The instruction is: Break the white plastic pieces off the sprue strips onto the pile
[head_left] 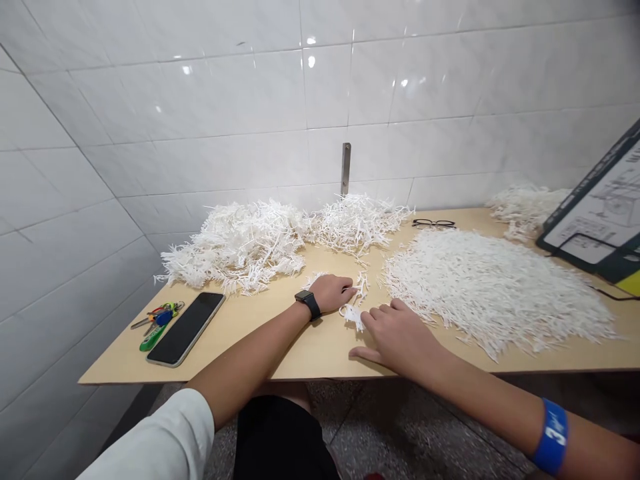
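Note:
My left hand (333, 292), with a dark watch on its wrist, rests on the table with its fingers curled under. Whatever it may hold is hidden. Right beside its fingertips lie a few white branched plastic pieces (362, 287). My right hand (404, 339) is low over the table, palm down, thumb stretched away from the fingers. Its fingertips touch or nearly touch a small white plastic cluster (353, 316). Behind my hands are tangled heaps of white branched plastic pieces (245, 243). To the right spreads a wide pile of short white plastic pieces (495, 287).
A phone (187, 329) and keys with a green tag (153, 337) lie at the left. Glasses (434, 223) sit by the tiled wall. A dark-framed printed board (600, 207) leans at the right, near another white heap (527, 205). The table's front edge runs close below my hands.

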### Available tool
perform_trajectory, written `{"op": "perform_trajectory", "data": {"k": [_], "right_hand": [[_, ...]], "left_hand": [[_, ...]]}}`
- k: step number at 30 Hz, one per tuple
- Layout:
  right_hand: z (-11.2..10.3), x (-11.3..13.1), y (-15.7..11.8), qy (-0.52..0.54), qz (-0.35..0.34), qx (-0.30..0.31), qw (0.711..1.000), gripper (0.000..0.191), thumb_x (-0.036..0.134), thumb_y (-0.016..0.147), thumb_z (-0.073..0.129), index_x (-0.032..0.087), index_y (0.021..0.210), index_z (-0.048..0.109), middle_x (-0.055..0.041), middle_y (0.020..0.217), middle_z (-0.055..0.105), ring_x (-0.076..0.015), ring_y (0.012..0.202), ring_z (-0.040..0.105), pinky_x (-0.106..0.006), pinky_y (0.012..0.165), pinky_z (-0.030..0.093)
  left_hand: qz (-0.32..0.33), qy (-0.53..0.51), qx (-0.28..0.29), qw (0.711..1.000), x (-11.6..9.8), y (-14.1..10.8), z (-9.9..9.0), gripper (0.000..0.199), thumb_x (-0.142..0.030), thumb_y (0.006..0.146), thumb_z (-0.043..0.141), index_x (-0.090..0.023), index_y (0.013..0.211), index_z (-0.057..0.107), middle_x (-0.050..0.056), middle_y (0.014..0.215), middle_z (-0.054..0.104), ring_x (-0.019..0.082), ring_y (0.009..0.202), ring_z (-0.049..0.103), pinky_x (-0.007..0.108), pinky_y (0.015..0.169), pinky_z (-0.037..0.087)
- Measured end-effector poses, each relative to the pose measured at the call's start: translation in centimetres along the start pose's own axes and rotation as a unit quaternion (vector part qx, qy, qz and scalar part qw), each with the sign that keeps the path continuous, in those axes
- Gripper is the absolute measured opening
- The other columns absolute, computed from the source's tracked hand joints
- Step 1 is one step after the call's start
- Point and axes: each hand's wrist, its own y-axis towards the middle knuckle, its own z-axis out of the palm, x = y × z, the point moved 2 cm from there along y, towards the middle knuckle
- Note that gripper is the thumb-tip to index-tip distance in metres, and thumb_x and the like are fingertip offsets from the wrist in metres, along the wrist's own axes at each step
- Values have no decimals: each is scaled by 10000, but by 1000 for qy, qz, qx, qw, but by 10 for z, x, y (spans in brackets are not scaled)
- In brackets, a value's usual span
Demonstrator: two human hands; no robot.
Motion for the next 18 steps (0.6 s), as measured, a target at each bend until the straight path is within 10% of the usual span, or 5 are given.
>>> {"op": "perform_trajectory", "data": {"k": [8, 18], "right_hand": [[0, 16, 6, -19, -30, 49, 998, 181, 75, 843, 503, 138, 755, 648, -101, 699, 704, -192, 601, 635, -323, 639, 283], [-28, 50, -34, -41, -23, 56, 997, 175, 10, 678, 564, 178, 634, 578, -60, 516, 591, -175, 474, 529, -327, 556, 241]], "left_hand": [[-2, 13, 1, 1000, 1, 1, 0, 418, -504, 928, 351, -218, 717, 571, 32, 705, 661, 176, 637, 559, 280, 546, 223], [16, 11, 6, 1000, -8, -1, 2, 391, -474, 940, 337, -219, 780, 586, 49, 743, 671, 193, 677, 575, 287, 580, 268]]}}
